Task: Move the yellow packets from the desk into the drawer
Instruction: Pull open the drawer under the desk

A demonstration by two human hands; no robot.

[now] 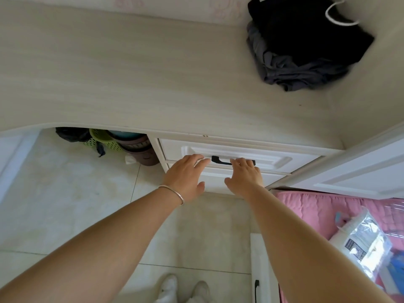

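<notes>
Both hands, left hand (185, 174) and right hand (246, 174), lie flat and empty on the shut drawer (218, 150) by its handle (220, 160); no yellow packets show on the counter (131, 84), so either pushing shut or opening comes next.

The pale wood-grain worktop (131, 84) carries only a folded pile of dark clothes (303, 47), black on top and grey beneath, with a white cord looped over it. The pile sits in the worktop's far right corner.

Bare forearms, thin silver bangle (175, 193) on left wrist, white shoes (168, 288).
</notes>
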